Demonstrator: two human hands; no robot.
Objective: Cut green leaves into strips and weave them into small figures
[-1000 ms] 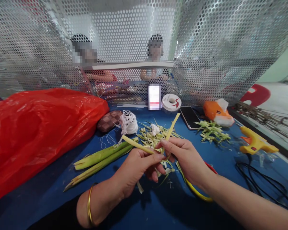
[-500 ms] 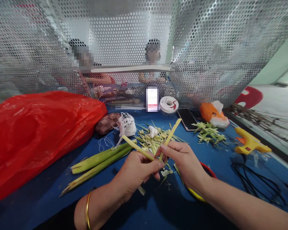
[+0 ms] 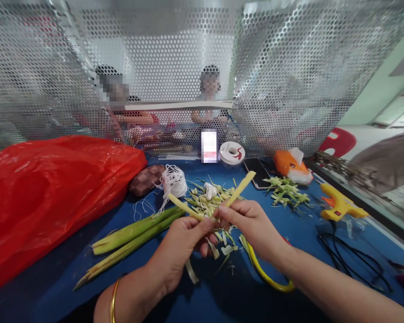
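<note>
My left hand (image 3: 188, 242), a gold bangle on its wrist, is closed with thumb and fingers on a pale yellow leaf strip (image 3: 186, 207) that points up to the left. My right hand (image 3: 247, 223) pinches a wider pale yellow strip (image 3: 239, 190) slanting up to the right. The fingertips of both hands meet where the strips come together; whether they are one folded piece or two is hidden. Behind the hands lies a heap of leaf trimmings (image 3: 200, 202) with a white crumpled wad (image 3: 210, 191) on it. Two green leaf bundles (image 3: 128, 235) rest left of my hands.
A red plastic bag (image 3: 60, 193) fills the left side. White cord (image 3: 174, 181), a ribbon spool (image 3: 231, 153), a phone (image 3: 256, 172) and a tissue pack (image 3: 293, 166) stand behind. Rightward are cut leaf pieces (image 3: 287, 192) and a yellow glue gun (image 3: 343, 204) with its cable; yellow-handled scissors (image 3: 267, 276) lie near my right forearm.
The view has shifted slightly. My hands still hold the strips, which now spread at a wider angle. A person's grey clothing has come into view at the right edge.
</note>
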